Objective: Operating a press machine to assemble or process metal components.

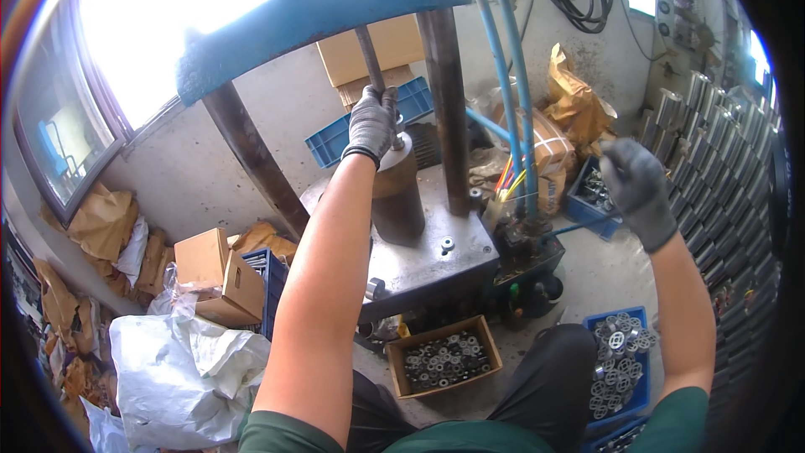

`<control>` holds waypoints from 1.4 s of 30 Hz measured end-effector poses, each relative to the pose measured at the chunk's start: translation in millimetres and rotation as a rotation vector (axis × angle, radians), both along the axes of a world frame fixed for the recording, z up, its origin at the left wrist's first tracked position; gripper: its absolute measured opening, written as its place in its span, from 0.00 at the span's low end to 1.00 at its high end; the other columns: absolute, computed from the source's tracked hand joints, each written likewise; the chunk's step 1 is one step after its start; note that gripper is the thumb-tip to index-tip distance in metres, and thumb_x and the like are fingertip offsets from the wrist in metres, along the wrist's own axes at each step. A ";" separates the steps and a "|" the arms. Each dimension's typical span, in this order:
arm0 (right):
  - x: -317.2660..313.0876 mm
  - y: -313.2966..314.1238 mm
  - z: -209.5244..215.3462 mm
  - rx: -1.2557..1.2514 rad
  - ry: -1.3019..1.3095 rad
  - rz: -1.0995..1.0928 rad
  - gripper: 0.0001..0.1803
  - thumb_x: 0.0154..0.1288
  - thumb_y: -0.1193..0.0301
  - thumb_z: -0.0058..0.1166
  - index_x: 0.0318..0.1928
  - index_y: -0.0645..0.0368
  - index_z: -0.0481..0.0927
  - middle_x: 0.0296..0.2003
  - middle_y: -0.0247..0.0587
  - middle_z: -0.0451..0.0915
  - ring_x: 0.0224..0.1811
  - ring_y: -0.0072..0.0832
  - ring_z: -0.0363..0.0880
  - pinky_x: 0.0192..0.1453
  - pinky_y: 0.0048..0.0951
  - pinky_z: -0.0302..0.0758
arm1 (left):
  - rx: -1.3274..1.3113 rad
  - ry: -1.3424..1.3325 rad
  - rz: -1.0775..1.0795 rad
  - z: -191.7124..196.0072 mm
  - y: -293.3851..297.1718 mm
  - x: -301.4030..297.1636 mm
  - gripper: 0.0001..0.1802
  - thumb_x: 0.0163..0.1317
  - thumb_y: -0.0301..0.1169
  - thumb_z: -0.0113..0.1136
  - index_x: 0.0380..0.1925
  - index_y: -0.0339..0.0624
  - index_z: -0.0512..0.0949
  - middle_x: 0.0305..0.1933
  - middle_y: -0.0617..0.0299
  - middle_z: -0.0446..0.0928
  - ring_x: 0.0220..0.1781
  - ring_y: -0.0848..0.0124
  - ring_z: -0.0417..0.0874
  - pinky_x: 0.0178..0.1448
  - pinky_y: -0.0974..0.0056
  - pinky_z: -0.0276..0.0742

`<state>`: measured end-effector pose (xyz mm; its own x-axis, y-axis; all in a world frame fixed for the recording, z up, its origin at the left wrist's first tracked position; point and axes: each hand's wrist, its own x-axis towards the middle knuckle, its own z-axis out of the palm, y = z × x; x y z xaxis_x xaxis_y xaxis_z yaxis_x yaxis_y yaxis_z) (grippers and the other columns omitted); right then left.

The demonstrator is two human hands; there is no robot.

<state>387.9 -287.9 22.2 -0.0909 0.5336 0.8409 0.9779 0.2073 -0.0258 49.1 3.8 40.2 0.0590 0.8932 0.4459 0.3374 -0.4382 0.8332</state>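
My left hand [371, 122], at 11 o'clock in my view, curls around something at the foot of the rod [369, 54], above the metal cylinder [397, 211]; I can't tell exactly what it grips. My right hand [639, 193], at 3 o'clock, looks half closed, seemingly empty, but blurred. A dropping rod could pinch my left fingers. A box [436, 336] of small parts [447, 361] sits at 6 o'clock.

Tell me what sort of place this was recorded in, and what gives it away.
Probably a metal-parts workshop or small factory: there is what looks like a hydraulic press with a blue crossbeam, shiny metal cylinders stacked on the right, and an open cardboard box of small ring-shaped parts.
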 end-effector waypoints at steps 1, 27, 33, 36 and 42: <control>0.3 16.5 4.2 -0.004 0.001 0.000 0.09 0.68 0.73 0.63 0.47 0.61 0.85 0.40 0.53 0.87 0.43 0.49 0.88 0.52 0.44 0.85 | -0.004 0.001 0.000 -2.3 1.5 -1.1 0.19 0.82 0.45 0.57 0.55 0.38 0.77 0.34 0.57 0.79 0.34 0.69 0.84 0.36 0.60 0.89; -4.8 -7.1 -6.8 -0.267 -0.017 -0.122 0.08 0.69 0.68 0.59 0.42 0.59 0.85 0.36 0.48 0.86 0.40 0.46 0.88 0.49 0.43 0.84 | -0.831 -0.856 -0.536 -240.3 -213.9 -6.9 0.28 0.72 0.61 0.65 0.43 0.44 0.81 0.29 0.59 0.83 0.30 0.64 0.87 0.35 0.57 0.88; -15.1 -70.5 -47.7 -0.301 -0.032 -0.072 0.07 0.61 0.76 0.63 0.40 0.61 0.87 0.37 0.52 0.88 0.38 0.45 0.89 0.47 0.40 0.86 | -1.240 -0.803 -0.445 -276.5 -214.7 0.9 0.13 0.77 0.39 0.58 0.40 0.41 0.81 0.29 0.60 0.82 0.30 0.64 0.86 0.35 0.53 0.87; -37.3 -84.4 -62.9 -0.327 0.140 0.049 0.08 0.62 0.74 0.63 0.42 0.61 0.87 0.36 0.49 0.87 0.39 0.46 0.88 0.46 0.42 0.85 | -1.259 -0.808 -0.408 -295.3 -191.5 3.3 0.12 0.76 0.38 0.58 0.34 0.44 0.79 0.26 0.63 0.78 0.26 0.64 0.82 0.33 0.50 0.86; -56.1 -95.6 -56.6 -0.299 -0.063 -0.175 0.12 0.63 0.73 0.62 0.47 0.58 0.86 0.37 0.46 0.86 0.41 0.47 0.87 0.46 0.46 0.84 | -1.272 -0.767 -0.418 -302.4 -184.0 0.0 0.17 0.77 0.47 0.57 0.41 0.43 0.78 0.31 0.60 0.78 0.31 0.63 0.84 0.37 0.45 0.89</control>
<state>331.7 -383.5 -34.4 -0.0230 0.7673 0.6408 0.9996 0.0287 0.0015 49.1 -180.3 -262.2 0.5136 0.6726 -0.5328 -0.2937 0.7212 0.6274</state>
